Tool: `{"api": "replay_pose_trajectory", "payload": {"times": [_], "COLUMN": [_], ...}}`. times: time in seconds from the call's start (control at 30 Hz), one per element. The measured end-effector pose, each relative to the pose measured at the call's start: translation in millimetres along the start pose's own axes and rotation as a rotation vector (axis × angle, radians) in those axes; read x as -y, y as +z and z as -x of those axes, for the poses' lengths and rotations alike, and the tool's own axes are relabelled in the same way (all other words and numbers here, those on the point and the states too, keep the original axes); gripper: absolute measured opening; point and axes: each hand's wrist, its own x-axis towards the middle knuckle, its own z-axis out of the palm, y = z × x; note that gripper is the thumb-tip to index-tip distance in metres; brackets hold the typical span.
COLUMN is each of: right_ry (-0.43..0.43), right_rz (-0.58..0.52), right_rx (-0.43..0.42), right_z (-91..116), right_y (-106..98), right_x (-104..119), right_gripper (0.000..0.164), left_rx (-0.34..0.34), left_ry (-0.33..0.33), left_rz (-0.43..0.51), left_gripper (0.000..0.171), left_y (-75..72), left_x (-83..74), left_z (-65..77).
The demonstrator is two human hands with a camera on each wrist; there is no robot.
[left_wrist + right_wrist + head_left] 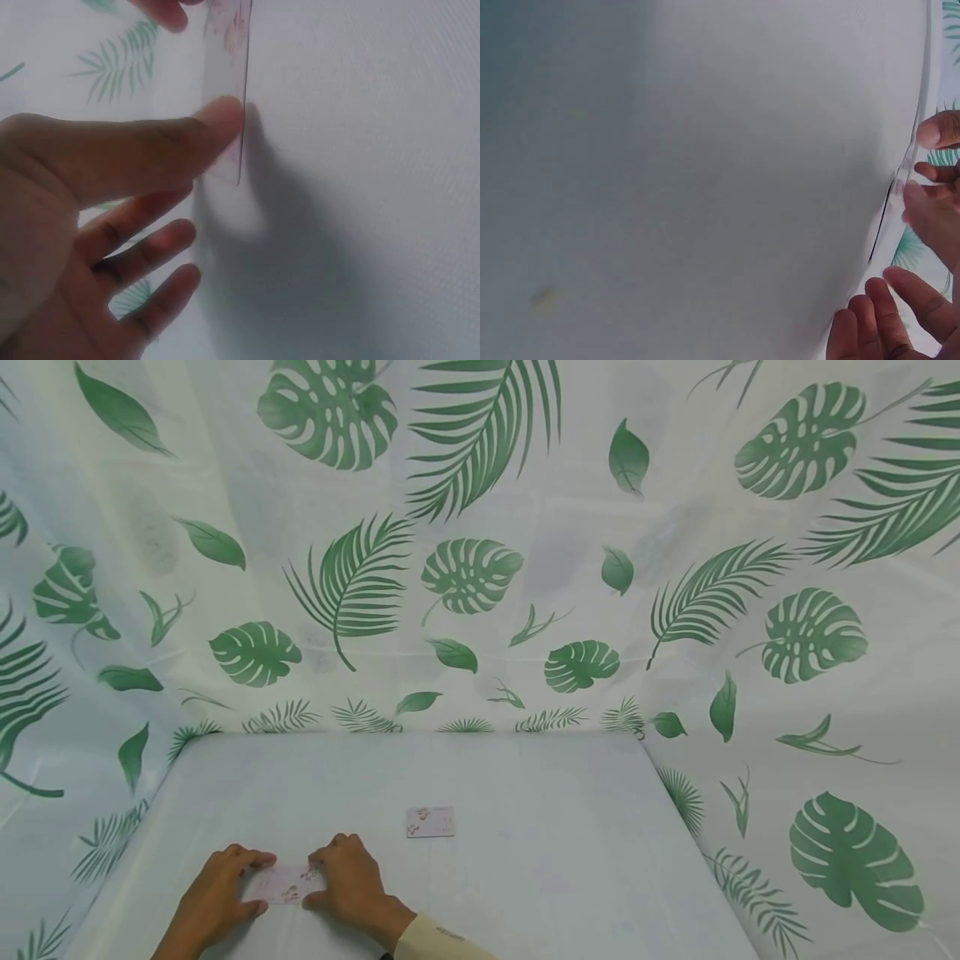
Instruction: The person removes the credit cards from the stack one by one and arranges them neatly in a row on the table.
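Note:
In the head view a thin, pale pink card (283,885) with a reddish printed pattern is held low over the left front of the white table. My left hand (213,893) grips its left end, index finger at the far corner and thumb at the near one. At the opposite end, my right hand (352,881) holds the card the same way. In the left wrist view the card (229,45) looks glossy and partly see-through, with my left thumb (221,127) across it and the other fingers spread below.
A second small pink rectangle (431,822) with a similar print lies flat on the white table (555,877), right of and beyond my hands. Leaf-patterned sheeting (480,677) rises along the table's back and both sides.

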Motion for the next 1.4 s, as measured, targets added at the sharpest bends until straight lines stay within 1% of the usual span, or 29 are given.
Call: {"api": "replay_pose_trajectory", "payload": {"times": [0.13, 0.23, 0.33, 0.47, 0.63, 0.8, 0.97, 1.13, 1.3, 1.4], "right_ry": [-0.003, -0.004, 0.006, 0.02, 0.029, 0.064, 0.107, 0.137, 0.175, 0.181], "right_rz": [-0.064, -0.138, -0.21, -0.263, -0.299, -0.33, -0.346, -0.334, -0.328, -0.312], "right_rx": [-0.033, -0.067, -0.092, -0.119, -0.172, -0.218, -0.24, -0.258, -0.282, -0.282], "right_z": [5.0, 11.4, 16.9, 22.1, 28.5, 33.8, 37.8, 40.3, 41.5, 42.1], "right_y": [-4.2, -13.5, -21.5, -27.6, -33.3, -40.6, -46.3, -52.1, -58.4, -59.8], "right_x": [-12.8, -21.0, -28.9, -41.1, -59.8, -77.6, -92.4, -106.2, -118.0, -124.4], "right_gripper": [0.056, 0.054, 0.054, 0.055, 0.054, 0.055, 0.056, 0.057, 0.057, 0.057], "left_rx": [-0.052, -0.09, -0.125, -0.176, -0.211, -0.242, -0.251, -0.24, -0.223, -0.229], "left_ry": [0.013, 0.026, 0.046, 0.091, 0.128, 0.158, 0.172, 0.19, 0.177, 0.167], "left_rz": [0.033, 0.063, 0.09, 0.12, 0.17, 0.201, 0.22, 0.27, 0.301, 0.307], "left_gripper": [0.066, 0.066, 0.065, 0.065, 0.061, 0.061, 0.062, 0.063, 0.062, 0.062], "left_y": [0.4, 0.9, 0.3, 1.0, 11.3, 27.0, 42.7, 52.8, 63.2, 70.6], "left_x": [-0.1, -3.9, -11.3, -23.2, -41.2, -58.9, -73.3, -87.4, -97.8, -102.1], "left_z": [1.1, 1.2, 1.4, -0.2, -5.7, -13.6, -20.5, -26.6, -34.4, -38.2]}}
